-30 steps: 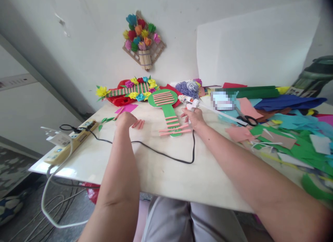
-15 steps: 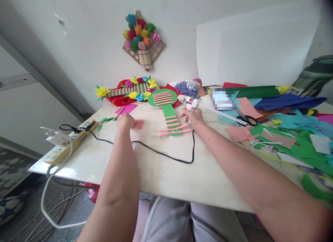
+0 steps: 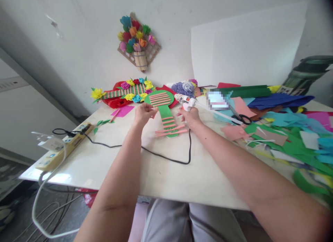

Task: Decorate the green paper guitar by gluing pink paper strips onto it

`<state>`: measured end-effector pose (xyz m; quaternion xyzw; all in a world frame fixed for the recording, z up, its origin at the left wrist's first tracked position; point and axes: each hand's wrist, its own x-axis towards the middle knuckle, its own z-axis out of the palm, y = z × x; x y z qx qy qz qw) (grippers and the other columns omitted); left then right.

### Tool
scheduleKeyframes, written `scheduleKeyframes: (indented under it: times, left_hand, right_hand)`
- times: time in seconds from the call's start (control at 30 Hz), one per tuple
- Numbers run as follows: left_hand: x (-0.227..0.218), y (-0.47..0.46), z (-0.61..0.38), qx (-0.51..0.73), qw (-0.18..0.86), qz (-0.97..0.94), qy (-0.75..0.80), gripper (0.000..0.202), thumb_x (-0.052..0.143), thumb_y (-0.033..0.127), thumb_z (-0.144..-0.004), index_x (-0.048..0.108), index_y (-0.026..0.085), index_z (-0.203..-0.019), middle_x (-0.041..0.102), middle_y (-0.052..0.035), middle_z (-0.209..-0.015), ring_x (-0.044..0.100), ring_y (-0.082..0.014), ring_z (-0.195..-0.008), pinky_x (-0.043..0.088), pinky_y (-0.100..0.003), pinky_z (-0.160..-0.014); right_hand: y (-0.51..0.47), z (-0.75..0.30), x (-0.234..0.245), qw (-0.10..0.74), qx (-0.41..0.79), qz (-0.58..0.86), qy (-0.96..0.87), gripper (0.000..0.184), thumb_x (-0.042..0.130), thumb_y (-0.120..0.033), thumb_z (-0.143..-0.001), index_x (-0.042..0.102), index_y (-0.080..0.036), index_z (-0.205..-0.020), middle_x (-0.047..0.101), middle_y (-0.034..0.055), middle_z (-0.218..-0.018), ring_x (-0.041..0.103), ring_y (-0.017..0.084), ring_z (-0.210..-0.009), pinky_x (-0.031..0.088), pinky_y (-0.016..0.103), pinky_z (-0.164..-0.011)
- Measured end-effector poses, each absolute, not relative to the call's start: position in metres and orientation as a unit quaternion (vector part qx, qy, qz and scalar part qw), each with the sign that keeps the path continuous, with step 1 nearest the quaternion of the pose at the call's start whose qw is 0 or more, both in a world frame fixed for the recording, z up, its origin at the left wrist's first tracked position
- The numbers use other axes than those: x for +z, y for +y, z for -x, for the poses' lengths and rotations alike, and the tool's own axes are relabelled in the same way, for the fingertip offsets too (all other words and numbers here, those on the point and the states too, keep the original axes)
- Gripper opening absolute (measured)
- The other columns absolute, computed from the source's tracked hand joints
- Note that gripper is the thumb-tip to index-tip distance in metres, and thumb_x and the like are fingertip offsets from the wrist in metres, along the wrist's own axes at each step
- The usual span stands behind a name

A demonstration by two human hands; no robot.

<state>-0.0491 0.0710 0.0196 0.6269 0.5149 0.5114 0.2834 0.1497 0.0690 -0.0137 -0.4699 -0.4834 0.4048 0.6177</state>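
A green guitar-shaped paper cutout (image 3: 165, 112) lies on the white table (image 3: 166, 172), with pink strips glued across its round head and neck. My left hand (image 3: 142, 113) hovers just left of the neck, fingers pinched on a pink strip (image 3: 154, 112). My right hand (image 3: 190, 116) rests at the cutout's right side, closed around a white glue gun (image 3: 185, 100) whose nozzle points left. The gun's black cord (image 3: 156, 154) loops across the table.
A power strip (image 3: 65, 141) sits at the left edge with plugs in it. Black scissors (image 3: 241, 119) and a heap of coloured paper (image 3: 286, 131) fill the right side. A flower-decorated guitar (image 3: 125, 92) and purple yarn (image 3: 183, 87) lie by the wall.
My left hand has lifted off the loose pink strips on the table and moved right, up to the cutout's neck, with a strip in it. The right hand has hardly moved.
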Motion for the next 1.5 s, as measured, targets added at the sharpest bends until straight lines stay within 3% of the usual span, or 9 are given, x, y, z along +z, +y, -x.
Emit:
scheduleKeyframes:
  times: [0.23, 0.57, 1.2, 1.33, 1.5]
  left_hand:
    - [0.012, 0.069, 0.018, 0.494, 0.255, -0.678, 0.481, 0.033, 0.069, 0.035, -0.056, 0.046, 0.018, -0.072, 0.055, 0.0032, -0.055, 0.052, -0.0102, -0.050, 0.042, -0.023, -0.051]
    - [0.010, 0.068, 0.008, 0.469, 0.176, -0.718, 0.483, 0.029, 0.068, 0.036, -0.059, 0.048, 0.018, -0.071, 0.057, 0.0009, -0.064, 0.055, -0.0118, -0.060, 0.044, -0.024, -0.059]
    - [0.012, 0.057, -0.005, 0.414, 0.012, -0.760, 0.501, 0.019, 0.062, 0.034, -0.068, 0.053, 0.019, -0.075, 0.062, -0.0012, -0.072, 0.056, -0.0140, -0.068, 0.039, -0.025, -0.062]
    - [0.013, 0.057, -0.004, 0.428, 0.043, -0.766, 0.478, 0.021, 0.063, 0.035, -0.066, 0.056, 0.018, -0.077, 0.063, -0.0010, -0.071, 0.056, -0.0137, -0.068, 0.039, -0.025, -0.062]
    - [0.014, 0.063, 0.011, 0.450, 0.206, -0.722, 0.483, 0.026, 0.059, 0.041, -0.068, 0.060, 0.015, -0.066, 0.059, -0.0011, -0.062, 0.052, -0.0123, -0.059, 0.039, -0.024, -0.056]
  right_hand:
    - [0.064, -0.145, 0.000, 0.629, 0.440, 0.439, -0.467, 0.022, 0.069, -0.028, -0.056, 0.055, -0.014, -0.067, 0.060, -0.0015, -0.055, 0.042, 0.005, -0.033, 0.033, 0.019, -0.033]
    - [0.060, -0.137, 0.001, 0.600, 0.436, 0.449, -0.498, 0.028, 0.072, -0.035, -0.054, 0.054, -0.015, -0.063, 0.052, -0.0037, -0.048, 0.046, 0.007, -0.037, 0.033, 0.019, -0.034]
    - [0.065, -0.136, -0.002, 0.608, 0.423, 0.465, -0.485, 0.023, 0.069, -0.027, -0.052, 0.055, -0.015, -0.066, 0.050, -0.0059, -0.045, 0.045, 0.008, -0.035, 0.035, 0.020, -0.036]
    - [0.062, -0.136, 0.003, 0.613, 0.429, 0.467, -0.471, 0.019, 0.067, -0.022, -0.052, 0.054, -0.015, -0.065, 0.049, -0.0068, -0.044, 0.042, 0.007, -0.033, 0.033, 0.020, -0.034]
    - [0.061, -0.140, 0.006, 0.624, 0.443, 0.448, -0.462, 0.019, 0.066, -0.020, -0.052, 0.054, -0.015, -0.066, 0.048, -0.0069, -0.042, 0.041, 0.007, -0.034, 0.033, 0.020, -0.035]
